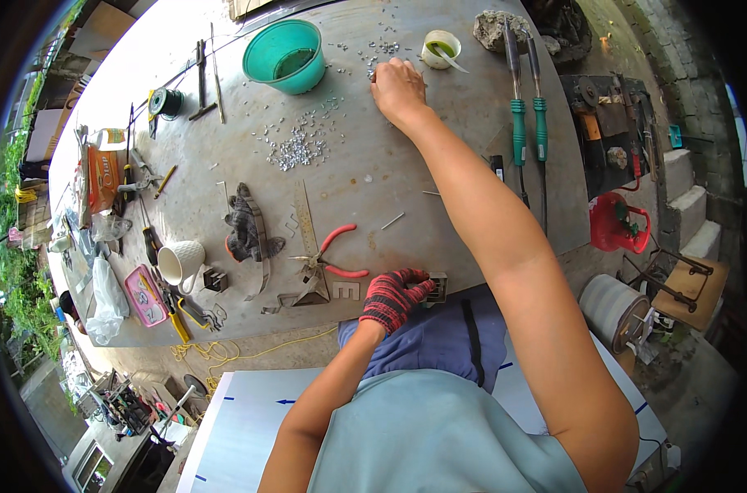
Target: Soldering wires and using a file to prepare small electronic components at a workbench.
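Note:
At the near table edge my left hand (394, 301), in a red and black striped glove, has its fingers curled against a small grey metal box-shaped piece (438, 287) with slots in it. My bare right hand (401, 92) is stretched far across the table. Its fingers are bent down and drawn together among scattered small silvery metal bits (385, 48); whatever lies between the fingertips is hidden. Just right of it stands a small white cup (431, 59) with greenish liquid and a white stick. A larger heap of metal bits (298, 149) lies to the left, below a green plastic bowl (258, 56).
Two green-handled soldering irons (518, 123) rest against a rough stone (495, 31) at the right. Red-handled pliers (334, 253), a metal ruler (306, 218) and a dark glove (247, 226) lie left of my left hand. A white mug (179, 261) and a pink tray (146, 296) sit farther left.

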